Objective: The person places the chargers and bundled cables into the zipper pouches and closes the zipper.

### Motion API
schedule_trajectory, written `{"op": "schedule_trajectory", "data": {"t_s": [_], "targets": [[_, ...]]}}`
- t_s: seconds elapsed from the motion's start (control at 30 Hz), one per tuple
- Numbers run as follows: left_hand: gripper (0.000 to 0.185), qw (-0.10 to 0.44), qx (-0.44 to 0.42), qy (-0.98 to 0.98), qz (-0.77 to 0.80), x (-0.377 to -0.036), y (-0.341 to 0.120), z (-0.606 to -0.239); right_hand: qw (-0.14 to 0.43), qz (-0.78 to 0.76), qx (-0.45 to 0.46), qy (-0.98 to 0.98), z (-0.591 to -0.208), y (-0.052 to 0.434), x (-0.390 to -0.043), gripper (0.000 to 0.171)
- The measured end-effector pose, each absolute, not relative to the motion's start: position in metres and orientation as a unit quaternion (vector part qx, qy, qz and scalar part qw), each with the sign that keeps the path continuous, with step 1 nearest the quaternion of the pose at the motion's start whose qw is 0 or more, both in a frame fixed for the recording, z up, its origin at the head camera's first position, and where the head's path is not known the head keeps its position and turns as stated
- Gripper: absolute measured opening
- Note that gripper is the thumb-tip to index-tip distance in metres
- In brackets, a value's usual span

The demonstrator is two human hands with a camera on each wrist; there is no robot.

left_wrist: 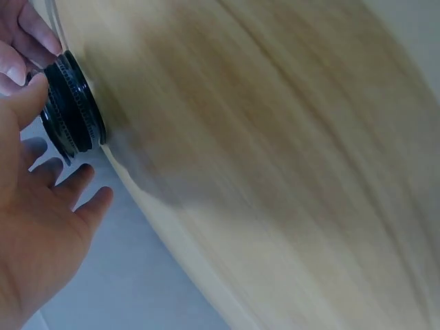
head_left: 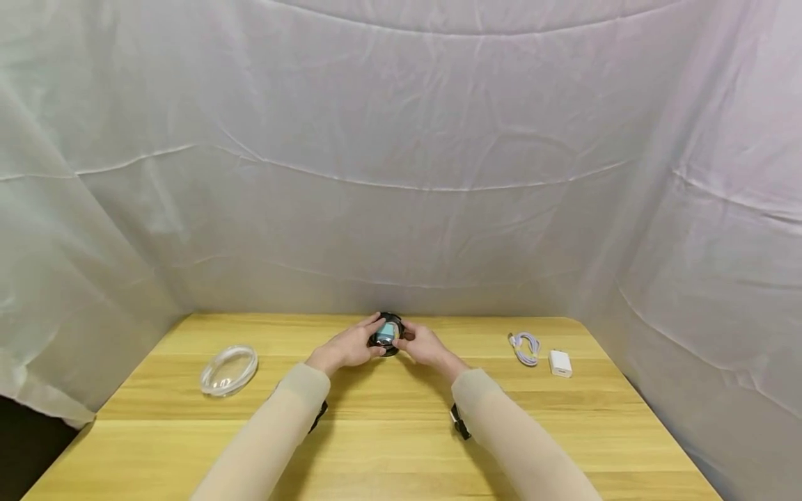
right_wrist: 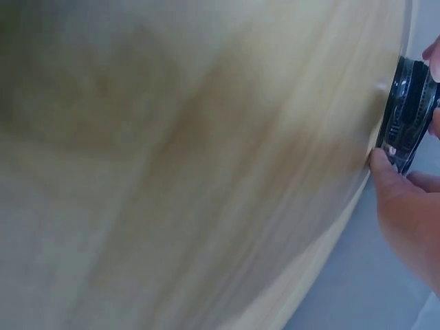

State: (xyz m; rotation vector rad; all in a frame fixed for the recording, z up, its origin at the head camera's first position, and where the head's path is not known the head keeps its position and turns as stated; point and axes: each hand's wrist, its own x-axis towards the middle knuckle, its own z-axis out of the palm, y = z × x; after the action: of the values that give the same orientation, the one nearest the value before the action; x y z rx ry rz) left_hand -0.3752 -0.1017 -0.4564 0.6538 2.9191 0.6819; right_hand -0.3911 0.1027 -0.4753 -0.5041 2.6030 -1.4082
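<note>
A black reel (head_left: pixel 390 334) with a pale blue label on its top face stands near the table's far edge, between the two hands. Dark strip is wound between its two flanges, seen side-on in the left wrist view on the reel (left_wrist: pixel 74 103). My left hand (head_left: pixel 352 344) holds it from the left, thumb at the near rim and fingers round the far side; its outer fingers are spread away. From the right, my right hand (head_left: pixel 426 344) grips it, thumb against the near rim. In the right wrist view, a fingertip of that hand (right_wrist: pixel 409 213) touches the reel's lower flange.
On the left of the wooden table (head_left: pixel 388 445) lies a coil of clear tubing (head_left: pixel 213 384). A lilac charging cable (head_left: pixel 531 360), coiled up, and a white charger plug (head_left: pixel 560 363) lie on the right. Grey-white curtain (head_left: pixel 401 229) hangs behind and at the sides.
</note>
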Motion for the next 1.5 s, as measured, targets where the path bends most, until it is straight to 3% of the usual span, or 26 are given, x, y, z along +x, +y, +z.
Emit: {"op": "schedule_trajectory", "data": {"t_s": [0.7,1.0,1.27,1.5], "targets": [[0.080,-0.041,0.206,0.923,0.322,-0.329,-0.132,-0.440,-0.033,-0.483,-0.182,0.856,-0.458,0.106,-0.353,0.066],[0.078,-0.110,0.176,0.911,0.356,-0.301,-0.153,-0.432,-0.058,-0.528,-0.211,0.821,-0.445,0.090,-0.337,0.066],[0.076,-0.161,0.150,0.892,0.395,-0.289,-0.182,-0.427,-0.057,-0.560,-0.234,0.792,-0.426,0.064,-0.327,0.065],[0.076,-0.171,0.113,0.897,0.392,-0.282,-0.227,-0.425,-0.039,-0.538,-0.266,0.799,-0.424,0.035,-0.319,0.067]]}}
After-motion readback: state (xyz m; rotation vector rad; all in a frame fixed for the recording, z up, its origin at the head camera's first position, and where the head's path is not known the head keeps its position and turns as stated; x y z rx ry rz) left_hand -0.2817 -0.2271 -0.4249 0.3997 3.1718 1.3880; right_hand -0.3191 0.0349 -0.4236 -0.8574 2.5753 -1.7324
